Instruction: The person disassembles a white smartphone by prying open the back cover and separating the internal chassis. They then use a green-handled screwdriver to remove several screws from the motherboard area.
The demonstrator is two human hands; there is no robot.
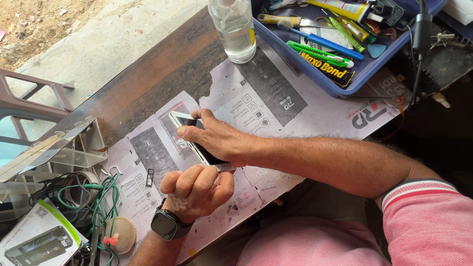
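Note:
A white smartphone (183,119) with a dark screen lies face up on a printed paper mat (266,93). My right hand (217,138) lies over the phone's middle and presses it flat, fingers reaching toward its far end. My left hand (197,189), with a dark smartwatch (165,224) on the wrist, is curled into a fist at the phone's near end and touches its lower edge; whether it pinches a small tool there is hidden. A small dark card tray (150,177) lies on the mat just left of my left hand.
A clear bottle (235,29) stands at the far edge. A blue tray (345,74) holds cutters, glue tubes and picks at the right. Green cables (101,202), a clear plastic stand (74,148) and a boxed item (39,241) crowd the left. A brown chair (29,98) stands beyond.

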